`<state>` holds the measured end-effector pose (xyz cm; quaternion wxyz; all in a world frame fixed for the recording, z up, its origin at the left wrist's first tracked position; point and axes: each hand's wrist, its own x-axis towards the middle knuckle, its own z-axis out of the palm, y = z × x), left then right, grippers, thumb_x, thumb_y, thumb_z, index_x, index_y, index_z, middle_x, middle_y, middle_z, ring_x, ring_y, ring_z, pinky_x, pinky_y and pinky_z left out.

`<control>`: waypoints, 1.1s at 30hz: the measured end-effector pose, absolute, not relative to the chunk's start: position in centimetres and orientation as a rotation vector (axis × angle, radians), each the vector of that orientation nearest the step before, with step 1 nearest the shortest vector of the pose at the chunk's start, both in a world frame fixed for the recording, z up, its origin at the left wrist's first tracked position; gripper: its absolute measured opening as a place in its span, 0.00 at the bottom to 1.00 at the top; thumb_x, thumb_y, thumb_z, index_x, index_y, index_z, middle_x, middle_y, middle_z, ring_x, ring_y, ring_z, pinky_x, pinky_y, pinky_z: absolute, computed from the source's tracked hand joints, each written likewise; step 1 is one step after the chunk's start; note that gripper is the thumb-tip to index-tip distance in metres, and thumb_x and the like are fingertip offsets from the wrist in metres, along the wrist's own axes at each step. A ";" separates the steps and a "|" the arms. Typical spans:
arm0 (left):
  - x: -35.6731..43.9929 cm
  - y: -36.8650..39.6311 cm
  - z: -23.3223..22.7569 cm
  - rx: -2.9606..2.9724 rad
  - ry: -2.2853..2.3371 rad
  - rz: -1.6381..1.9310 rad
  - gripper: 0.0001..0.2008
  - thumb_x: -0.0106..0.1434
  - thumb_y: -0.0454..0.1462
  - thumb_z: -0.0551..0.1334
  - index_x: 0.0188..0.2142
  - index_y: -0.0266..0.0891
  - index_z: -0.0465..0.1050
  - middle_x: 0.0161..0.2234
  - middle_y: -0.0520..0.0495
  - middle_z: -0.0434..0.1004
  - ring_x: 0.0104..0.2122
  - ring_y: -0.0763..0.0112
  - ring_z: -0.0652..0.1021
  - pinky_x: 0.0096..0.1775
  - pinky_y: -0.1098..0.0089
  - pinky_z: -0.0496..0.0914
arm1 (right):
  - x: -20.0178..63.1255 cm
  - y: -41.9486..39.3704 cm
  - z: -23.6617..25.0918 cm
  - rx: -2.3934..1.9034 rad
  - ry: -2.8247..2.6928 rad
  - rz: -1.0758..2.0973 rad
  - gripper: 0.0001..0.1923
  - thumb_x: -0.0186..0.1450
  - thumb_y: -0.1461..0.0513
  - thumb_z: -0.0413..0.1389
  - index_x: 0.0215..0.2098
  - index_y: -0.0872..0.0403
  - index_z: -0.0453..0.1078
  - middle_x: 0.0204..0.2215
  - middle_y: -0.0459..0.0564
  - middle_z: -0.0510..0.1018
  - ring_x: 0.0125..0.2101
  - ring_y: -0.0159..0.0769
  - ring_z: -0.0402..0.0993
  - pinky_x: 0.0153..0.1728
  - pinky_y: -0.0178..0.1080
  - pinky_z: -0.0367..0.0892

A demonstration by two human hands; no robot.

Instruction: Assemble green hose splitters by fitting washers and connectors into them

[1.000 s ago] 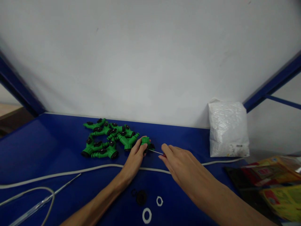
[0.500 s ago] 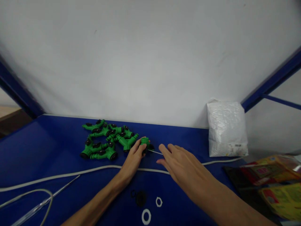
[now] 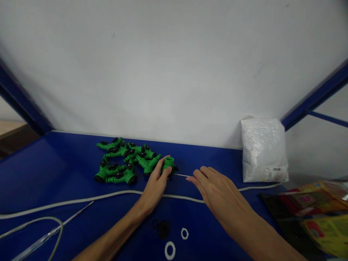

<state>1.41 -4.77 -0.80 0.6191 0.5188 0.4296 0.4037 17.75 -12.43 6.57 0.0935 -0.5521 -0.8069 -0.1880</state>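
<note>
A white wall (image 3: 174,69) fills the upper part of the view, with blue frame bars (image 3: 312,99) slanting at both sides. Below it lies a blue table (image 3: 54,174). At the right, against the wall, stands a white plastic bag (image 3: 263,148), and near the right edge lie some colourful packets (image 3: 318,210), red and yellow. A white cord (image 3: 81,199) runs across the table from left to right and passes under both wrists; a second loop of cord (image 3: 51,224) and a thin clear rod (image 3: 54,228) lie at the lower left. Near the wall at the left is a pile of green fittings (image 3: 122,163) with black caps, touching one another. The left hand (image 3: 156,183) reaches forward and holds one green fitting (image 3: 168,164) just right of the pile; the fingers (image 3: 160,167) are curled around its side, the open round end points up, and the part seems to rest on the table. The right hand (image 3: 217,186) lies flat and mostly open, palm down; its fingertips (image 3: 191,179) are at the end of a thin metal pin (image 3: 181,175) that sticks out from the fitting, but I cannot tell if they pinch it. Close to the person lie two white rings (image 3: 170,250) and a black ring (image 3: 163,229), all apart from the hands.
</note>
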 end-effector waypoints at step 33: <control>0.1 -3.5 2.2 1.374 0.929 0.887 0.19 0.58 0.45 0.66 0.44 0.36 0.77 0.32 0.49 0.79 0.32 0.68 0.77 0.38 0.70 0.70 | 22.5 -12.9 -1.2 -1.737 -2.226 -0.226 0.06 0.71 0.61 0.53 0.36 0.53 0.69 0.35 0.52 0.75 0.36 0.42 0.74 0.37 0.43 0.71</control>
